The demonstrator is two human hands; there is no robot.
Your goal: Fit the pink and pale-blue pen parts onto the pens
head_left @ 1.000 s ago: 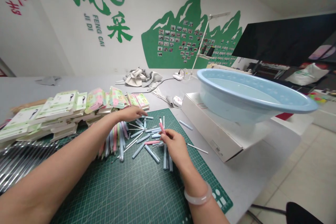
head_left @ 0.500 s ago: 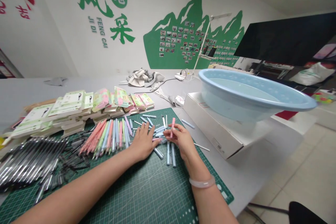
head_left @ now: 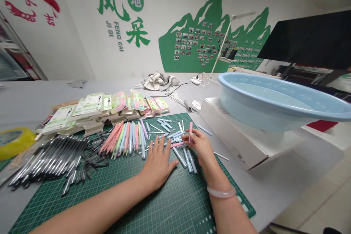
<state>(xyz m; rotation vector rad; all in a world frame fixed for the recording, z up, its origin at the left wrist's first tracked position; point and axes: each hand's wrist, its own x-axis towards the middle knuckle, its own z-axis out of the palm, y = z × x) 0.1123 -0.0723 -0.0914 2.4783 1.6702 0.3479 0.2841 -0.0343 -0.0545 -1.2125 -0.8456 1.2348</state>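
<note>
My left hand [head_left: 158, 162] lies palm down on the green cutting mat [head_left: 131, 204], fingers spread and nothing gripped. Just beyond its fingertips are loose light-blue pen barrels [head_left: 179, 156] and a pink pen part [head_left: 177, 145]. My right hand [head_left: 201, 144] pinches a short pink pen piece [head_left: 190, 131] upright between thumb and fingers, above the scattered blue parts. Thin white refills [head_left: 180, 126] lie beyond it. To the left of my left hand, a row of pastel pens [head_left: 124, 139] in pink, green, blue and purple rests on the mat.
Dark clear-barrelled pens [head_left: 52, 157] and loose black caps [head_left: 87, 164] cover the mat's left. Behind are stacked small boxes [head_left: 90, 106]. A yellow tape roll [head_left: 16, 142] sits far left. At right, a blue basin [head_left: 246, 106] stands on a white box [head_left: 230, 135].
My left hand has drawn back toward me from the loose blue parts, its fingers now spread wider. My right hand still holds the pink pen piece. The view has turned slightly left.
</note>
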